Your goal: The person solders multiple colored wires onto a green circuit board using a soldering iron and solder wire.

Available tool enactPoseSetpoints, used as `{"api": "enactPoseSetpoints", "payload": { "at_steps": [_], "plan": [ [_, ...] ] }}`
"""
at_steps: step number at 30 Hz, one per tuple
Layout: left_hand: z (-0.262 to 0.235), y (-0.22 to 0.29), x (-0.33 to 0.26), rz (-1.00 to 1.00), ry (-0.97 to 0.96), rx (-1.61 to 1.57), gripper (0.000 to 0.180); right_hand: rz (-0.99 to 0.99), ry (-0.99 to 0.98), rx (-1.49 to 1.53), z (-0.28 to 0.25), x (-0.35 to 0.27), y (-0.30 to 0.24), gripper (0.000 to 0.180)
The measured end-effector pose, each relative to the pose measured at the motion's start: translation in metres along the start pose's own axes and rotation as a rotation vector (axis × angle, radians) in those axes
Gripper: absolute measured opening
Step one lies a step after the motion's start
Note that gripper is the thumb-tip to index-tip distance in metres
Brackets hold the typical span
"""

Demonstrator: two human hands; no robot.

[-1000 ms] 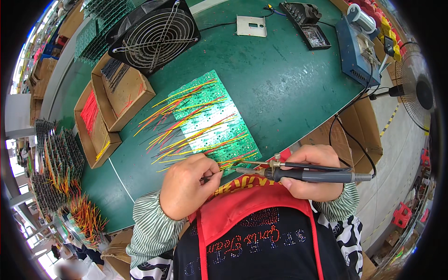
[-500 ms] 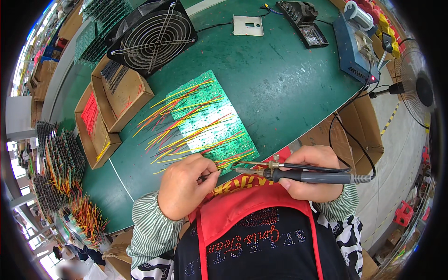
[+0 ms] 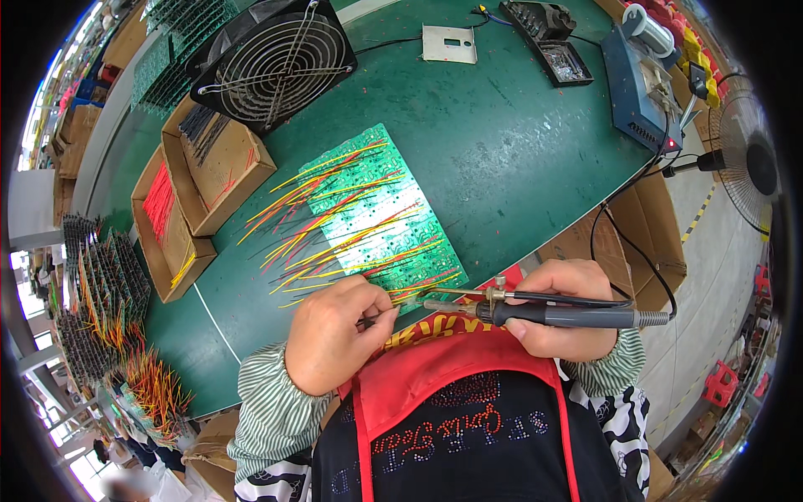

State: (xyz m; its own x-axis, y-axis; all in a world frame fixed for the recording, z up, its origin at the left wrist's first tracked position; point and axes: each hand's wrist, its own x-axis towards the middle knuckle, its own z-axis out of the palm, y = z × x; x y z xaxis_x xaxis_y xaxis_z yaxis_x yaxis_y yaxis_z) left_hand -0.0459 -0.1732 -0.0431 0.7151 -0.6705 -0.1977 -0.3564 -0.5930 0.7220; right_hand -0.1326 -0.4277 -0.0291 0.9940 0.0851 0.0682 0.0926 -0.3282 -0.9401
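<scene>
A green circuit board panel (image 3: 390, 198) lies on the bench with rows of red, yellow and black wires (image 3: 335, 238) on it, their loose ends trailing off its left side. At its near corner my left hand (image 3: 339, 328) is closed in a pinch on a dark wire (image 3: 368, 321), mostly hidden by the fingers. My right hand (image 3: 565, 309) grips a grey-handled soldering iron (image 3: 569, 316) with a thin metal feed tube along its top. The iron points left, its tip close to my left fingertips at the board's near edge; whether it touches is too small to tell.
Cardboard trays (image 3: 219, 180) of red, yellow and black wires stand left, below a black framed fan (image 3: 280, 71). Wired boards (image 3: 113, 289) are stacked far left. A blue soldering station (image 3: 640, 96) with a solder spool stands far right; its cable hangs over the bench edge.
Both hands hold almost the same place. The iron's tip and feed tube have shifted very slightly by the board's near edge; the whole view has moved a little.
</scene>
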Motion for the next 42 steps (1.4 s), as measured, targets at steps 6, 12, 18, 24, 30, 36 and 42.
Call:
{"api": "enactPoseSetpoints", "payload": {
  "at_steps": [6, 12, 18, 24, 30, 36, 42],
  "plan": [
    [-0.002, 0.001, 0.000, -0.017, -0.009, 0.002, 0.007, 0.000, 0.016, 0.013, -0.006, -0.005, 0.001, 0.019],
    [-0.013, 0.014, -0.004, 0.107, 0.275, 0.284, 0.007, -0.019, 0.051, -0.015, -0.013, -0.012, 0.002, 0.019],
    [0.009, 0.019, 0.009, 0.124, 0.071, 0.144, 0.009, 0.003, 0.080, -0.023, -0.013, -0.013, 0.001, 0.018],
    [0.012, 0.015, 0.015, 0.062, 0.038, 0.079, 0.007, 0.017, 0.088, -0.023, -0.012, -0.012, 0.003, 0.018],
    [0.014, 0.010, 0.016, 0.095, 0.039, 0.037, 0.007, 0.051, 0.069, 0.019, -0.009, -0.008, 0.008, 0.018],
    [0.011, 0.014, 0.017, 0.055, 0.006, 0.069, 0.007, 0.018, 0.051, -0.005, -0.013, -0.008, 0.004, 0.018],
    [0.011, 0.015, 0.017, 0.053, 0.004, 0.074, 0.007, 0.012, 0.084, -0.002, -0.020, -0.013, 0.004, 0.019]
  ]
}}
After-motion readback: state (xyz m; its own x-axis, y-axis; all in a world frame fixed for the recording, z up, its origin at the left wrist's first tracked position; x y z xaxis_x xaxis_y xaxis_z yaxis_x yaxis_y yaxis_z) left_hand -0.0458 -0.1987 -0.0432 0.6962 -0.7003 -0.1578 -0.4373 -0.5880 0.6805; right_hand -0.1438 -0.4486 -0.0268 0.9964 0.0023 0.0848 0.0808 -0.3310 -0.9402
